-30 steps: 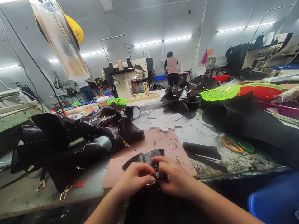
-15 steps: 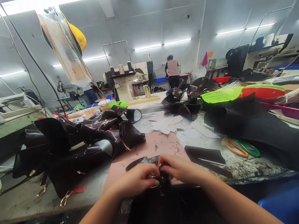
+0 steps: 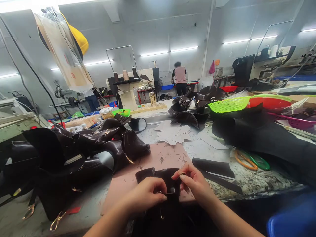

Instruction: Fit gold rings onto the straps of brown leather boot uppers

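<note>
A dark brown leather bag piece (image 3: 168, 174) lies at the table's front edge, its lower part hanging in shadow toward me. My left hand (image 3: 151, 194) is closed, thumb and fingers pinching the leather near its middle. Just right of it and slightly raised, my right hand (image 3: 194, 182) has its thumb and forefinger pressed together at a small, shiny gold-coloured bit, too small to name. A gold-coloured metal hook (image 3: 162, 214) shows on the dark leather below my left hand. Under the piece is a pink board (image 3: 123, 184).
Dark leather bags (image 3: 93, 141) with gold clasps heap up at left. White paper pieces (image 3: 172, 133) lie ahead. On the right are black strips (image 3: 213, 168), orange-and-green-handled scissors (image 3: 247, 160), black material (image 3: 256, 138) and a green basket (image 3: 229, 104). A sewing machine (image 3: 133, 85) and a person (image 3: 180, 75) are beyond.
My hands have moved apart: the right hand has lifted off the leather and shifted right, while the left stays on the piece. The view has turned slightly right.
</note>
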Available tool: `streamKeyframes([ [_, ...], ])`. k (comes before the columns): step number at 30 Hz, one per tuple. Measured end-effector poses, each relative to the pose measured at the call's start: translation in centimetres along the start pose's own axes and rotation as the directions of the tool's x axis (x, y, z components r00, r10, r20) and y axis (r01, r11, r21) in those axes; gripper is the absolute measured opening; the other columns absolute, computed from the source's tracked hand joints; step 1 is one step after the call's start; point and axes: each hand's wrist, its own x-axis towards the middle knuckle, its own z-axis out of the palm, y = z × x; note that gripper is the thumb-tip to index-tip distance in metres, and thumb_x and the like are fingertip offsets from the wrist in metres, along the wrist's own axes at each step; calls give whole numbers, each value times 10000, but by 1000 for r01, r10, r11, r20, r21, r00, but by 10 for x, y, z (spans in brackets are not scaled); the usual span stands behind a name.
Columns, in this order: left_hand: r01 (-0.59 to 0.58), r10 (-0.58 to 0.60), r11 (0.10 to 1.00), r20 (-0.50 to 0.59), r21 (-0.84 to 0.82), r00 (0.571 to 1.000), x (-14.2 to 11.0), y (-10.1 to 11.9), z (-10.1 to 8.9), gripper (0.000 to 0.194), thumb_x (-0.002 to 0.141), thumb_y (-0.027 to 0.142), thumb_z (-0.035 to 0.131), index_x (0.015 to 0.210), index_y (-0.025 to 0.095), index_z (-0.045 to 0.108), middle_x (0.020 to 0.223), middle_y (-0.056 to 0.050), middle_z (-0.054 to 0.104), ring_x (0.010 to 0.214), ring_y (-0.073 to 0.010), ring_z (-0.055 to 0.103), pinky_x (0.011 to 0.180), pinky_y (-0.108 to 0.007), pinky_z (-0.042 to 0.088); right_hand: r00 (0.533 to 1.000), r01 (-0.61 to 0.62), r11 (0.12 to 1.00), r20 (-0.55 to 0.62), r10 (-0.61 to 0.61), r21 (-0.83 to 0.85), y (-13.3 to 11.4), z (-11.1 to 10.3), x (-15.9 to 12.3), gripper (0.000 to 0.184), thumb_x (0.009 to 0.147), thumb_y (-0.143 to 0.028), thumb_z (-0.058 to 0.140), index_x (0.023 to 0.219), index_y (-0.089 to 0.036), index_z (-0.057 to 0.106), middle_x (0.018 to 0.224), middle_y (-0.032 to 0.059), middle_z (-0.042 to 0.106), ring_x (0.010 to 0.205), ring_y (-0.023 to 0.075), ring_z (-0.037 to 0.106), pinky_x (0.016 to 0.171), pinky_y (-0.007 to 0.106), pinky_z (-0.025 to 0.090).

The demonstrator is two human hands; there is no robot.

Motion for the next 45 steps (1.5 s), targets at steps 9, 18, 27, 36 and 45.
streamKeyframes([
  [9,-61,50,990,-83,-129,995,-6,2,11,61,657,204,558,651,166,510,580,64,434,567,-98,388,522,-212,299,972,14,999,234,-5,-38,-11,12,0,189,716,-328,590,738,-195,458,624,-39,501,545,97,488,500,223,412],
  [18,-42,45,957,5,-287,999,1,-4,18,184,635,231,598,609,180,423,539,73,438,471,-81,408,451,-199,305,997,-16,995,75,9,99,3,16,-2,198,624,-165,522,617,-213,330,627,-23,582,470,79,458,408,184,355],
  [27,-31,20,990,-77,-137,997,-7,-13,19,215,619,260,640,576,166,451,549,67,402,548,-90,341,488,-203,249,963,19,979,266,36,-202,-19,7,-6,191,619,-151,593,791,-198,525,682,-28,568,607,116,532,556,236,434],
  [36,-179,115,962,-290,-206,950,-6,-6,45,179,688,265,624,586,148,533,565,42,516,552,-98,424,532,-204,336,992,125,795,80,-97,-594,-27,28,-9,106,792,-306,466,757,-206,476,709,38,634,632,172,579,600,298,436],
  [45,-113,73,965,-169,-237,983,-7,-16,40,129,642,229,644,639,155,539,616,46,509,602,-104,440,545,-198,340,950,-160,982,286,125,101,-23,7,-1,418,688,-559,607,702,-186,420,655,-20,576,450,60,476,463,198,371],
])
